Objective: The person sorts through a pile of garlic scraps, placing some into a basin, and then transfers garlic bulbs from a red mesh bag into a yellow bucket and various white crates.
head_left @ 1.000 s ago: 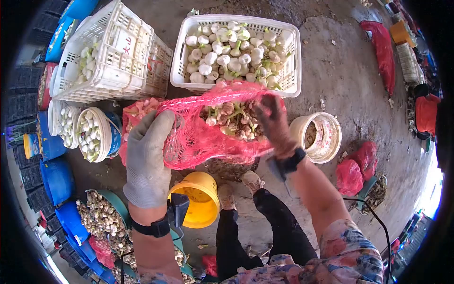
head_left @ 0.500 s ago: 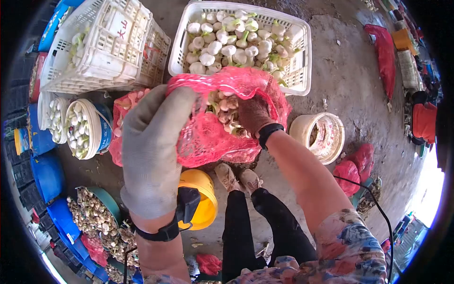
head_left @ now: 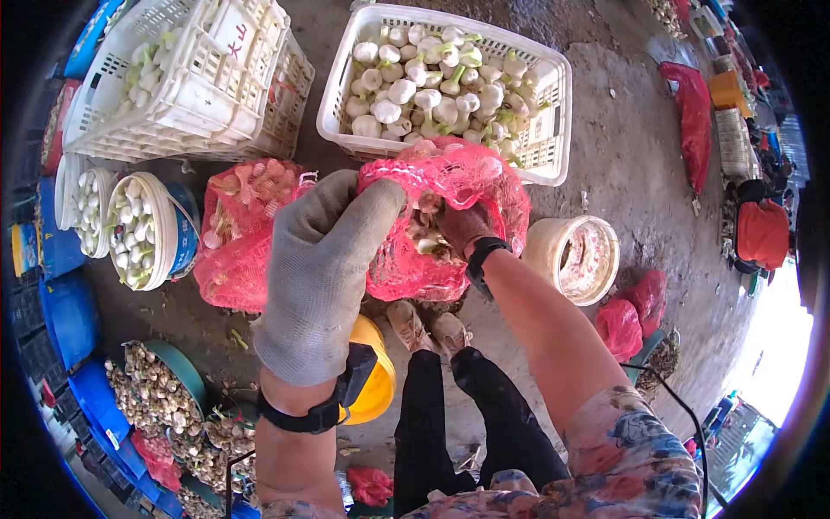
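Observation:
My left hand [head_left: 324,268], in a grey glove, is closed on the rim of a red mesh bag [head_left: 415,270] and holds its mouth up. Inside the bag's mouth lie unpeeled garlic bulbs [head_left: 424,227]. My right hand [head_left: 467,229] reaches into that mouth from the right; its fingers are hidden among the garlic and the mesh. Just beyond the bag stands a white plastic crate [head_left: 560,112] with whitish, cleaned garlic bulbs [head_left: 424,97] in it.
A second red mesh bag [head_left: 238,272] of garlic lies left. White crates [head_left: 216,95] and a bucket of garlic [head_left: 164,225] stand beyond it. A yellow bucket [head_left: 373,381] is near my feet, a white bucket [head_left: 540,251] to the right. Garlic heaps [head_left: 156,389] lie lower left.
My left hand and the bag rim in it have shifted right, narrowing the bag's mouth. More of the second mesh bag shows. My right hand stays in the mouth.

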Demonstrator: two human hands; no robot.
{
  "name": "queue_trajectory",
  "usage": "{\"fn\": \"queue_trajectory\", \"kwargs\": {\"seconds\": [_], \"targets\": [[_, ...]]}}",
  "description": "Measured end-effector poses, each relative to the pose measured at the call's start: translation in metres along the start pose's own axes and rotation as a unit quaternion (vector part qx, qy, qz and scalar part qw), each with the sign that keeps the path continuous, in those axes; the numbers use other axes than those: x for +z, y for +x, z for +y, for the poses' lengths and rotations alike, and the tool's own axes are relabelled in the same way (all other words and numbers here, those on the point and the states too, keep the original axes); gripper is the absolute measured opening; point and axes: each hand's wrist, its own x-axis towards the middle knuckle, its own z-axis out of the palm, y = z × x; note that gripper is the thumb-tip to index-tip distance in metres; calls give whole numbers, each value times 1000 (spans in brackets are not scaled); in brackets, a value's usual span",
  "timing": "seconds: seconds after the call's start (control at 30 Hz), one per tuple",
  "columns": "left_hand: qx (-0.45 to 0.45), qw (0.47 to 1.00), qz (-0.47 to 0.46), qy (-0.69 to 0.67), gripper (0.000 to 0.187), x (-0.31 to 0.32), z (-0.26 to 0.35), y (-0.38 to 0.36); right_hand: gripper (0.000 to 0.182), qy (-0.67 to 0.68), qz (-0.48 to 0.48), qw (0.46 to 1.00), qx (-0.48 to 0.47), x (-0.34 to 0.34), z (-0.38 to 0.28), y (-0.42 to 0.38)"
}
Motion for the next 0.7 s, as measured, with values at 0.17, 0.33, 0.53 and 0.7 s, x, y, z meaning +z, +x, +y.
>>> {"fn": "queue_trajectory", "kwargs": {"seconds": [0.17,0.33,0.53,0.7], "targets": [[10,1000,12,-4,11,-12,0,2,26,413,-67,881,220,-16,2,-23],[-22,994,60,-85,11,-18,-1,5,30,631,-60,769,85,-29,13,-76],[-47,985,92,-141,9,-27,-12,6,41,626,-176,757,56,-64,-6,-115],[-33,992,118,19,21,-58,-41,11,32,471,-201,859,-15,-101,-47,-123]]}}
